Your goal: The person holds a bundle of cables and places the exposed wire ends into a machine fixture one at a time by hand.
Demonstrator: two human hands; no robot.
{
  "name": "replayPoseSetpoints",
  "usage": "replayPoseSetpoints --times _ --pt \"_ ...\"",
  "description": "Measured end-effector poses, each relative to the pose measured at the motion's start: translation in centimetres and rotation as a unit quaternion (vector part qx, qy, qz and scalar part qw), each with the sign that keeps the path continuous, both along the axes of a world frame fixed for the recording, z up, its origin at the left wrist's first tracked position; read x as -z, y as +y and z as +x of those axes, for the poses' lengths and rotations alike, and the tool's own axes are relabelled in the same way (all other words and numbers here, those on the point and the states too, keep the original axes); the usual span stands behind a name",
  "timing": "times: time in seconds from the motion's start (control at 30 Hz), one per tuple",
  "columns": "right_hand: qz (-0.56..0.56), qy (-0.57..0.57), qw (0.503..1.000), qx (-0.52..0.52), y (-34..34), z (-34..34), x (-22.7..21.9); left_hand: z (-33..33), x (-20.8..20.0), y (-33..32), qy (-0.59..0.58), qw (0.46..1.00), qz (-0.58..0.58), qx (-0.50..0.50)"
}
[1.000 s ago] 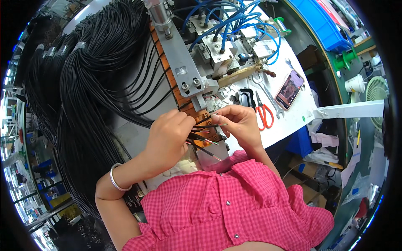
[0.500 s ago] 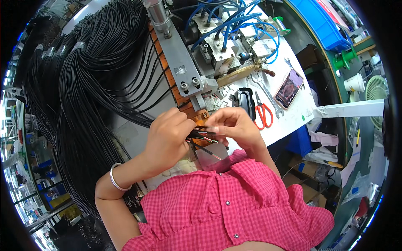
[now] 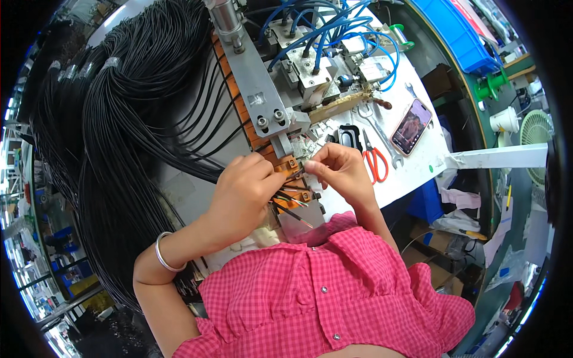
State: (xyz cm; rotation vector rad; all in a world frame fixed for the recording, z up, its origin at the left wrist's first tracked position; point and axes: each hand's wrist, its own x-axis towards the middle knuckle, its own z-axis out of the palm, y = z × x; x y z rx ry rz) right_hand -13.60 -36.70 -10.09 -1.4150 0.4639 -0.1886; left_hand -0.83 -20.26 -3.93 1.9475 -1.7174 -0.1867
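My left hand (image 3: 248, 186) is closed around several black cables whose stripped ends (image 3: 293, 201) fan out to the right, showing thin coloured inner wires. My right hand (image 3: 345, 178) pinches at the tip of one thin dark cable, thumb against forefinger, beside an orange block (image 3: 287, 165). This block belongs to a long orange fixture strip (image 3: 230, 77) running under a grey metal bar (image 3: 253, 77). More black cables (image 3: 206, 143) lead from the strip to a big bundle (image 3: 113, 125) on the left. My left palm hides where the held cables are gripped.
Right of the fixture stands a machine (image 3: 310, 74) with blue air hoses (image 3: 343, 27). Red-handled scissors (image 3: 376, 164), a wrench (image 3: 382, 134), a black tray (image 3: 348, 137) and a phone (image 3: 412, 127) lie on the white table (image 3: 427, 164). A blue crate (image 3: 456, 33) is at the far right.
My right hand has moved slightly up and away from my left, to the orange block. More of the block and the fanned cable ends now shows. My left hand stays nearly in place.
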Motion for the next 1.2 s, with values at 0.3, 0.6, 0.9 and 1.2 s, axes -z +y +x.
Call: replayPoseSetpoints --times 0.3,0.6,0.9,1.2 --pt "0.076 0.063 0.993 -0.066 -0.7 0.7 0.5 -0.1 -0.2 0.4 -0.035 0.997 0.056 -0.032" --pt "-0.039 0.083 0.996 0.010 -1.1 0.2 2.4 -0.1 0.9 0.5 -0.112 0.992 0.059 0.000" --pt "-0.201 -0.025 0.978 -0.046 0.5 0.1 2.1 -0.1 1.0 0.4 -0.124 0.991 0.048 0.013" --pt "-0.034 -0.021 0.999 -0.020 1.3 0.4 3.3 -0.2 0.5 0.5 -0.155 0.987 0.042 0.010"
